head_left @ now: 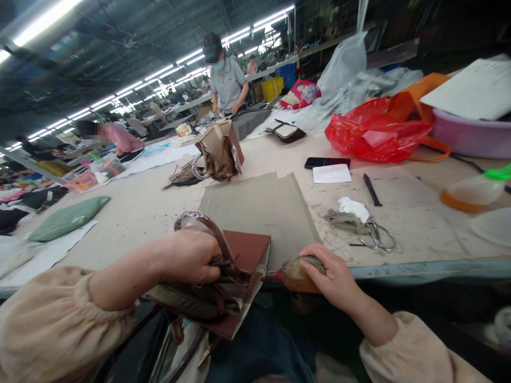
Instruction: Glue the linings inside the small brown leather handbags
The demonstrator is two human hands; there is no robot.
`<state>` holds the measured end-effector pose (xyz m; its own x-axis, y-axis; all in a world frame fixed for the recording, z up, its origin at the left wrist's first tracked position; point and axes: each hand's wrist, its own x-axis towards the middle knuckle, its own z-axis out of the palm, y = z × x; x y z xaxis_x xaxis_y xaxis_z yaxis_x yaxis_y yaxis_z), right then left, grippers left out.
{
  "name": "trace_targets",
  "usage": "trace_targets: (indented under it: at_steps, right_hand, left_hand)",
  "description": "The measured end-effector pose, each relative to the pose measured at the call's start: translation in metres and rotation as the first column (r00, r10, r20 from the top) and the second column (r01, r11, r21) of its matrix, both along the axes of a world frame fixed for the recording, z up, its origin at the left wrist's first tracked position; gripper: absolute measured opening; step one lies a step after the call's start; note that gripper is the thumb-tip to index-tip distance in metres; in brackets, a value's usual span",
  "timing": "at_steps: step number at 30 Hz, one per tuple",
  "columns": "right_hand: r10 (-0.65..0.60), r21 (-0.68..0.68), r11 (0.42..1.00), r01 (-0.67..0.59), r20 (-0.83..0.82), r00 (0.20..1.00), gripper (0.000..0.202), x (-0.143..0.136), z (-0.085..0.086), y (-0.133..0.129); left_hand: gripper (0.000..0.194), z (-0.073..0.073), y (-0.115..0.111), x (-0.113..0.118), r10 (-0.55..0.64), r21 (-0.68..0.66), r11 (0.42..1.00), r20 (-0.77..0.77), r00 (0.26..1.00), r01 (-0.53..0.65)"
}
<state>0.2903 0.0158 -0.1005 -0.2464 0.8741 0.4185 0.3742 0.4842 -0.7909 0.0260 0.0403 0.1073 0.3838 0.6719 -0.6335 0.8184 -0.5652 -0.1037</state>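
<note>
A brown handbag (249,247) with a dark lining rests tilted on my lap against the table's front edge. My left hand (195,255) is closed at its opening, gripping the lining beside a plastic-wrapped handle (199,217). In my right hand (327,271) is a squat, stained brownish bottle (301,270) with a red tip pointing left toward the bag. The tip is a short way from the bag's edge and appears not to touch it. Part of the bottle is hidden by my fingers.
A grey-green sheet (259,207) lies ahead, with another brown bag (221,151) behind it. To the right are scissors (377,236), a black pen-like tool (372,190), a phone (327,163), a red plastic bag (375,130) and a bottle of orange liquid (475,191). A co-worker (228,80) stands farther back.
</note>
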Motion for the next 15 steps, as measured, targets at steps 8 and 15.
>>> trace_targets:
  at_steps: [8,15]
  right_hand:
    - [-0.014,0.102,0.995,0.012,0.022,1.0,0.007,0.004,0.001,0.002]
    - [0.001,0.201,0.98,-0.009,0.041,0.999,0.011,0.0,0.001,-0.002]
  left_hand:
    - [0.017,0.0,0.007,0.003,-0.025,-0.003,1.0,-0.021,0.999,0.025]
    - [0.018,-0.002,0.013,0.005,-0.062,-0.009,0.998,-0.028,0.998,0.062]
